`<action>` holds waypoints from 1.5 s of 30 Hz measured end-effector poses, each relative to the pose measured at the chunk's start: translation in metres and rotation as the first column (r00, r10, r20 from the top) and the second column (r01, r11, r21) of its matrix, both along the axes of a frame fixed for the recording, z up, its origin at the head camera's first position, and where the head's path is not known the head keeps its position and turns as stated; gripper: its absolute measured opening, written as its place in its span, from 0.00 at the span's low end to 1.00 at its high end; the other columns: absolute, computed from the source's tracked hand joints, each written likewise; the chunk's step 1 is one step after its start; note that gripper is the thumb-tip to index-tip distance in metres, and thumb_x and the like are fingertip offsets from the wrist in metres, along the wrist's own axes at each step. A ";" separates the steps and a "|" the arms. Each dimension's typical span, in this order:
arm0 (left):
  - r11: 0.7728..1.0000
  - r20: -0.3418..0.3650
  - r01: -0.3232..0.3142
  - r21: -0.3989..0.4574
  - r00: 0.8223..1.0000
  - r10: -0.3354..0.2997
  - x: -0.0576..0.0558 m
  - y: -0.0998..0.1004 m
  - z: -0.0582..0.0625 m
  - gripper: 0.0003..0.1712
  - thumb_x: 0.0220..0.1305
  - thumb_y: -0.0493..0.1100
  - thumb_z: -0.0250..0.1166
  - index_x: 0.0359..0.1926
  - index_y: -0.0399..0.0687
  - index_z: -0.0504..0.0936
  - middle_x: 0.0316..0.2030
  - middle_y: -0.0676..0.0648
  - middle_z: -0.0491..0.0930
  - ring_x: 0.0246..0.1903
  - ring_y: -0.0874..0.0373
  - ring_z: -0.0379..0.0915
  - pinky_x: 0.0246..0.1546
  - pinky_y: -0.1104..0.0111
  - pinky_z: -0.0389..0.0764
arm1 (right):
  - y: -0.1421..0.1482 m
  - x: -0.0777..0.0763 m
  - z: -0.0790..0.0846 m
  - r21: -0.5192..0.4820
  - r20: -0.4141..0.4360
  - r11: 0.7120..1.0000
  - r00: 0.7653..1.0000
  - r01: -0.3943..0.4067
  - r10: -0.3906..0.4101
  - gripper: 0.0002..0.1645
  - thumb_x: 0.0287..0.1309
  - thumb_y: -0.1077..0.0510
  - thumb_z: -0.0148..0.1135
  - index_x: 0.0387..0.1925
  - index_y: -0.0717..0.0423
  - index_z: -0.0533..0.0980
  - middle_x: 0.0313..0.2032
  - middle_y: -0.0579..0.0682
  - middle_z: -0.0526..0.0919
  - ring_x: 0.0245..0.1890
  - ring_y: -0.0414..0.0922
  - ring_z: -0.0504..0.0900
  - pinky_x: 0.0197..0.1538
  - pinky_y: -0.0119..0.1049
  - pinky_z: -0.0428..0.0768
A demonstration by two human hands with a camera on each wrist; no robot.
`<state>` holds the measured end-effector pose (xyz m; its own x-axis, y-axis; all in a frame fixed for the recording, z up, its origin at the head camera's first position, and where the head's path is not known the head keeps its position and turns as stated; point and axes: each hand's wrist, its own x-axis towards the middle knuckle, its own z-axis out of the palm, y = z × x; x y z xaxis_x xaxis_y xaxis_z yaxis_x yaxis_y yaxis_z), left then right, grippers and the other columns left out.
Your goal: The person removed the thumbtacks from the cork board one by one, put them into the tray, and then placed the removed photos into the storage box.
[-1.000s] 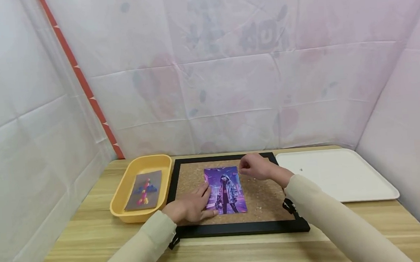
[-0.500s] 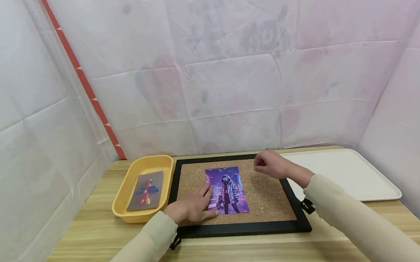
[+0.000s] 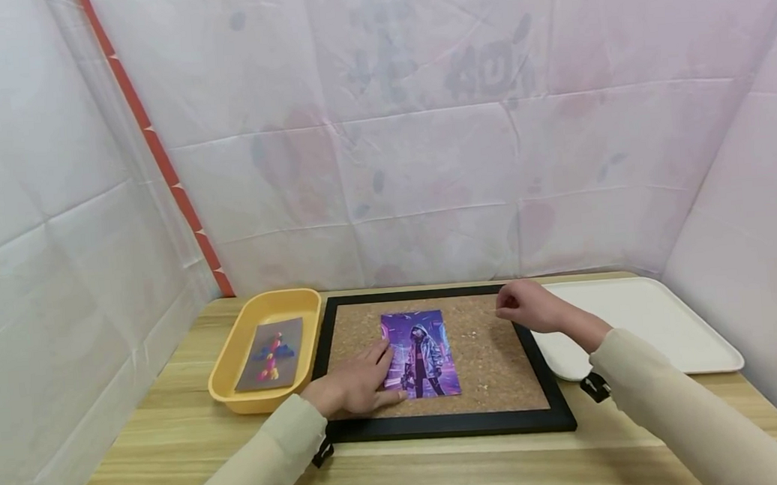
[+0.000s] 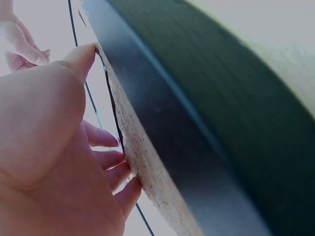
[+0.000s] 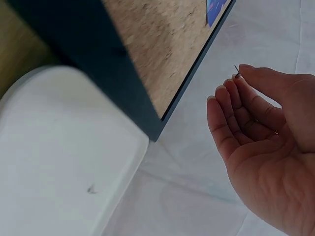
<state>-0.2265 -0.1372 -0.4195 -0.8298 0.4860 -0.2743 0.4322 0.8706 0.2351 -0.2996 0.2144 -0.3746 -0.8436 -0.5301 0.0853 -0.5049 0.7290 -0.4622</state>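
Note:
A purple poster (image 3: 441, 366) of a hooded figure lies on the cork board (image 3: 499, 374) with its black frame. My left hand (image 3: 354, 380) rests with spread, straight fingers over the poster's lower left edge; its fingertips (image 4: 133, 189) meet the cork in the left wrist view. Over the board's upper right corner, my right hand (image 3: 538, 307) is raised. Its thumb and forefinger pinch a small thumbtack (image 5: 237, 72), point outward, while the other fingers (image 5: 216, 123) curl loosely.
At the right a white tray (image 3: 679, 327) lies beside the board, with a small dark tack (image 5: 91, 189) on it. A yellow bin (image 3: 216, 371) at the left holds a grey picture card (image 3: 278, 355). White sheeting (image 3: 424, 172) walls the wooden table.
My right hand has moved right, from beside the poster's upper right corner to the board's right edge. The left hand keeps its place on the poster.

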 end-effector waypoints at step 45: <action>0.994 0.019 -0.015 0.108 1.000 0.013 -0.008 -0.002 -0.003 0.55 0.68 0.67 0.63 0.81 0.42 0.51 0.81 0.40 0.44 0.79 0.43 0.44 0.76 0.50 0.55 | 0.097 -0.001 -0.048 0.129 -0.036 0.978 0.987 0.162 -0.158 0.05 0.61 0.67 0.66 0.28 0.63 0.82 0.26 0.48 0.81 0.26 0.43 0.74 0.31 0.39 0.74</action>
